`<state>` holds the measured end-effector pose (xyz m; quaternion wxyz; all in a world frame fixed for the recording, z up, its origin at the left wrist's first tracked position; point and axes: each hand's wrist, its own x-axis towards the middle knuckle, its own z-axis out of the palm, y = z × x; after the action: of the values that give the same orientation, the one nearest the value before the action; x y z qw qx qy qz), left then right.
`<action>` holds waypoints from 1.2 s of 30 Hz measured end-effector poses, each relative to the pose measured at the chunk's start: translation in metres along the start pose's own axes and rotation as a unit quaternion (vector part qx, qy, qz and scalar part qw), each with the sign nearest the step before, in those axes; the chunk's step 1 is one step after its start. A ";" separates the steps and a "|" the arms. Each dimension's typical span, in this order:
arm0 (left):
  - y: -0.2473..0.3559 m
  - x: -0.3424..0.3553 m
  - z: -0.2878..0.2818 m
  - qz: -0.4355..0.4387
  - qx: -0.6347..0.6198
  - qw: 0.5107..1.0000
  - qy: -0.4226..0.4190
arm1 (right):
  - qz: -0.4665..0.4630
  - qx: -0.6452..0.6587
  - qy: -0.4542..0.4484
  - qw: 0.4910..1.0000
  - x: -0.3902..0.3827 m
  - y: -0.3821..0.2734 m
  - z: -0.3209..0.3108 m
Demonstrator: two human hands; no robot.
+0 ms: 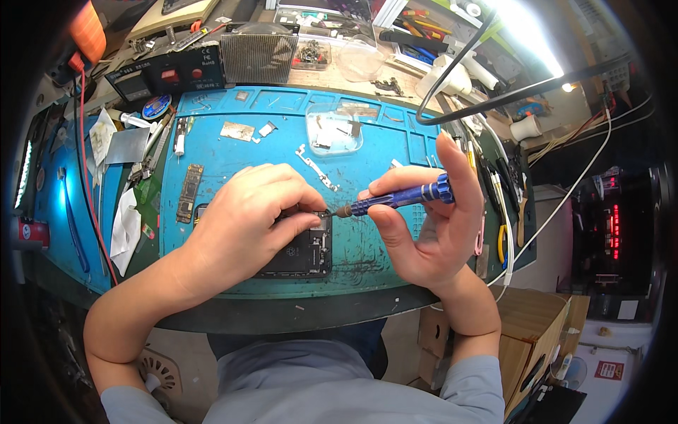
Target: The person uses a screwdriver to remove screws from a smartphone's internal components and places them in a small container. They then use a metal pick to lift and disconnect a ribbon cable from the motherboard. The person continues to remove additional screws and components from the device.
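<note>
An opened smartphone (300, 256) lies on the blue work mat, its dark inside facing up and its left part covered by my left hand (247, 219). The thumb and index finger of that hand close at the phone's upper right corner. My right hand (441, 233) holds a blue precision screwdriver (399, 199) between thumb and fingers, index finger raised by its end cap. The screwdriver lies nearly level, its tip at the same corner beside my left fingertips. Any small part between those fingertips is too small to make out.
Beyond the phone are a metal bracket strip (316, 168) and a clear plastic box (334, 131) of small parts. A circuit board (188, 192) lies left of my left hand. Pliers (503, 244) and other tools line the right side. A black lamp arm (508, 99) crosses above.
</note>
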<state>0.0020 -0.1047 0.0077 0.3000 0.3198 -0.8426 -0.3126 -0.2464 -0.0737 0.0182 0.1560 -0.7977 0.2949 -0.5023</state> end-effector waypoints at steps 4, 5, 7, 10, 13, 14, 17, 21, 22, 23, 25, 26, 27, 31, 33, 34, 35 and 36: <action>0.002 0.001 -0.001 0.025 0.027 0.999 0.005 | -0.004 -0.011 -0.003 1.000 0.001 0.000 0.000; 0.002 0.001 0.000 0.026 0.032 0.999 0.004 | -0.001 -0.008 0.000 1.000 0.000 -0.001 0.001; 0.003 0.001 0.000 0.029 0.042 0.999 0.004 | 0.004 -0.006 0.004 1.000 0.000 -0.001 0.001; 0.001 0.001 0.000 0.029 0.042 0.999 0.009 | 0.003 -0.005 0.008 1.000 0.000 -0.002 0.001; 0.001 0.001 0.000 0.025 0.041 0.999 0.007 | 0.002 -0.002 0.012 1.000 0.000 -0.002 0.001; 0.002 0.001 0.000 0.024 0.040 0.999 0.006 | 0.001 -0.003 0.012 1.000 0.000 -0.002 0.001; 0.003 0.002 -0.001 0.021 0.035 0.999 0.004 | 0.002 -0.016 0.003 1.000 0.001 -0.002 0.000; 0.003 0.001 -0.001 0.018 0.035 0.999 0.002 | 0.016 -0.054 -0.032 0.998 0.008 -0.009 -0.003; 0.003 0.001 -0.001 0.018 0.036 0.999 0.002 | 0.016 -0.055 -0.031 0.998 0.008 -0.010 -0.003; 0.003 0.002 -0.001 0.015 0.035 0.999 0.002 | 0.012 -0.048 -0.023 0.998 0.007 -0.009 -0.002; 0.003 0.002 -0.001 0.010 0.034 0.999 0.000 | 0.001 -0.028 0.000 1.000 0.002 -0.004 0.000; 0.004 0.002 -0.001 0.009 0.033 0.999 -0.001 | 0.001 -0.028 0.000 1.000 0.002 -0.004 0.000; 0.004 0.002 -0.002 0.009 0.033 0.999 -0.002 | 0.002 -0.028 0.001 1.000 0.002 -0.004 0.000; 0.004 0.002 -0.002 0.007 0.035 0.999 -0.002 | 0.022 -0.052 -0.028 0.998 0.007 -0.010 -0.003; 0.003 0.002 -0.001 0.007 0.035 0.999 -0.002 | 0.019 -0.056 -0.029 0.998 0.007 -0.010 -0.003; 0.003 0.002 -0.001 0.007 0.035 0.999 -0.002 | 0.014 -0.061 -0.030 0.998 0.007 -0.010 -0.003; 0.003 0.002 -0.002 0.007 0.034 0.999 -0.003 | 0.009 -0.056 -0.023 0.998 0.007 -0.009 -0.003; 0.004 0.002 -0.002 0.006 0.034 0.999 -0.003 | 0.003 -0.052 -0.015 0.999 0.006 -0.007 -0.002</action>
<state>0.0008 -0.1045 0.0124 0.2886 0.3237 -0.8555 -0.2828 -0.2441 -0.0717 0.0276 0.1204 -0.8113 0.3208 -0.4737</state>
